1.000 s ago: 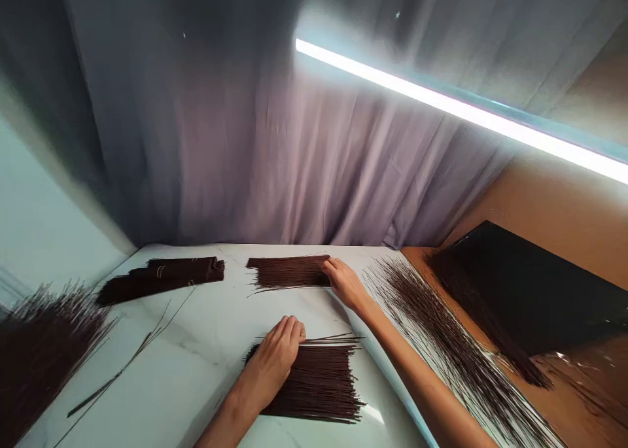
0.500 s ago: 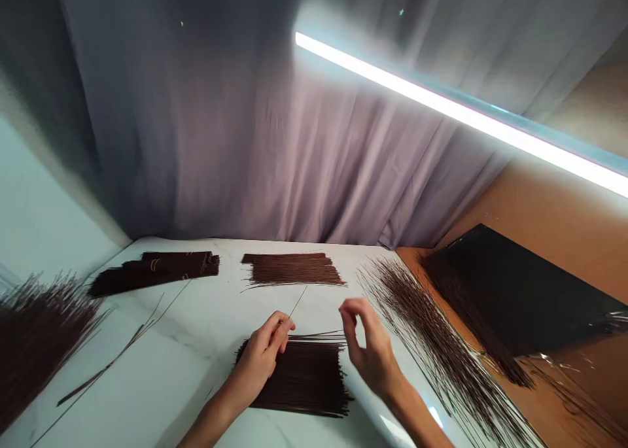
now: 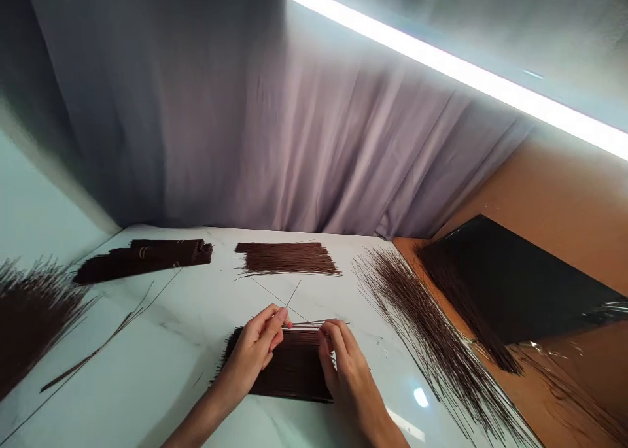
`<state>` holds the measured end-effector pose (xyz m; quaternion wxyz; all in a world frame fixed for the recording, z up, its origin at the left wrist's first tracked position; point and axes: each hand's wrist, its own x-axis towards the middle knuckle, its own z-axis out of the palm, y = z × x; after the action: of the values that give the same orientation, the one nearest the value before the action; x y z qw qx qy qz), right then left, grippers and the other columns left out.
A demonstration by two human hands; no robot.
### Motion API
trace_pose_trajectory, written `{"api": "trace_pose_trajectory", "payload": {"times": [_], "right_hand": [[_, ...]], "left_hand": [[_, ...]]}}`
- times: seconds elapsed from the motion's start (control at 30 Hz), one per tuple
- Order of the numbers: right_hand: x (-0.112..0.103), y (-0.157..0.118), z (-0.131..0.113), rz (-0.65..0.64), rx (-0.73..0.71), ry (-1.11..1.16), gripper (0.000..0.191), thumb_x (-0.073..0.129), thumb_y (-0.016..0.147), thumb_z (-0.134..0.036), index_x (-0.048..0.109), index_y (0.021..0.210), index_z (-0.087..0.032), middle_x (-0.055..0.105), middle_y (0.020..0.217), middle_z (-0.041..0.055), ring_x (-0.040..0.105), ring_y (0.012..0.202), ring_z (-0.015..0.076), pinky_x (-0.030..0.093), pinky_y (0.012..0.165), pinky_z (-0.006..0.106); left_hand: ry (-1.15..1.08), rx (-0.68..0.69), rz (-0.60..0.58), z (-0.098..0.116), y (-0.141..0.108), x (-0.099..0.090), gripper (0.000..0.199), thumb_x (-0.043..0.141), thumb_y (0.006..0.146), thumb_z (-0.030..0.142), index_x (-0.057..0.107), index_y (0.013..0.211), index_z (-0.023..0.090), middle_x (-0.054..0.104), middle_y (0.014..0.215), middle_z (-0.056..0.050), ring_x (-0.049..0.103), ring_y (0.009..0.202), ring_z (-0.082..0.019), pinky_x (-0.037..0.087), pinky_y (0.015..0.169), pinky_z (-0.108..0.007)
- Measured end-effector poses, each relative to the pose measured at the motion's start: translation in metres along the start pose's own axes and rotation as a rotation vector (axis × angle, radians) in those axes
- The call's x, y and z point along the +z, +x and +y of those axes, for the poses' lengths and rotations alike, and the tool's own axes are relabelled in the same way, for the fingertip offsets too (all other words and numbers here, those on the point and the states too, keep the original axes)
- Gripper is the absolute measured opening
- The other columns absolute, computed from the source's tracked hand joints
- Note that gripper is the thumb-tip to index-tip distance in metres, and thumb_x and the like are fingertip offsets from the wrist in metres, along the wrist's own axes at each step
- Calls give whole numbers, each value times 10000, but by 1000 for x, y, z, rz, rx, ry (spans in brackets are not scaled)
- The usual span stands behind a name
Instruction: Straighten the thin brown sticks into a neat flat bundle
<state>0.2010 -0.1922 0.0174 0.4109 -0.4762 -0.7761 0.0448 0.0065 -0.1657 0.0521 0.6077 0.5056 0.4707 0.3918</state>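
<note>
My left hand (image 3: 258, 346) is closed in a pinch over the left part of a stack of thin dark brown sticks (image 3: 299, 369). One thin stick (image 3: 295, 291) points up and right from its fingertips. My right hand (image 3: 349, 373) is at the right side of the stack, thumb and fingers pinched together. Another thin stick (image 3: 267, 290) slants from its fingertips up to the left, crossing the first one. Between the two hands, several sticks (image 3: 309, 323) lie along the far edge of the stack. Part of the stack is hidden under my hands.
Behind lies a flat row of brown sticks (image 3: 289, 258), with tied bundles (image 3: 147, 258) to its left. Loose sticks spread along the right (image 3: 432, 330) and far left (image 3: 34, 324). A few strands (image 3: 105, 350) lie at left. A black sheet (image 3: 515, 284) rests on the brown surface.
My right hand has moved left and down onto the stack's right end, and a slanting stick now shows at its fingertips. My left hand keeps its pinch. The view has shifted slightly.
</note>
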Motion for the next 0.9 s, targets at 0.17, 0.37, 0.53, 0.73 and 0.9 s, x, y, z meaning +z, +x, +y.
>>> {"api": "trace_pose_trajectory", "payload": {"times": [0.17, 0.37, 0.53, 0.73, 0.9], "right_hand": [[1, -3, 1, -36, -45, -10, 236, 338, 1033, -86, 496, 1165, -203, 581, 1014, 92, 608, 864, 202, 548, 745, 316], [2, -3, 1, -31, -83, -43, 246, 333, 1028, -81, 506, 1156, -200, 597, 1007, 94, 632, 849, 201, 562, 723, 302], [6, -5, 3, 6, -75, -13, 259, 339, 1033, -109, 530, 1176, -210, 617, 1013, 93, 664, 861, 205, 584, 740, 298], [8, -6, 2, 16, -50, 44, 288, 347, 1039, -95, 517, 1232, -225, 620, 1035, 106, 659, 886, 210, 586, 751, 317], [10, -9, 1, 47, -78, 30, 331, 323, 1039, -84, 511, 1273, -223, 623, 1086, 122, 650, 960, 218, 580, 795, 319]], "left_hand": [[-4, 19, 33, -6, 5, -3, 440, 530, 949, 621, 566, 823, 200, 254, 555, 122, 125, 456, -65, 148, 353, -153], [0, 45, 50, -9, 7, -5, 460, 526, 920, 656, 543, 812, 209, 261, 475, 144, 132, 377, -44, 142, 343, -160], [-27, 82, 43, -8, 6, -1, 476, 529, 919, 658, 564, 807, 197, 280, 488, 136, 162, 376, -43, 158, 354, -161], [-67, 94, 93, -10, 4, 1, 515, 565, 901, 664, 644, 839, 159, 306, 545, 115, 189, 411, -41, 178, 370, -167], [5, 112, 73, -9, 2, 1, 483, 521, 961, 609, 674, 911, 153, 306, 548, 110, 229, 410, -45, 199, 381, -173]]}}
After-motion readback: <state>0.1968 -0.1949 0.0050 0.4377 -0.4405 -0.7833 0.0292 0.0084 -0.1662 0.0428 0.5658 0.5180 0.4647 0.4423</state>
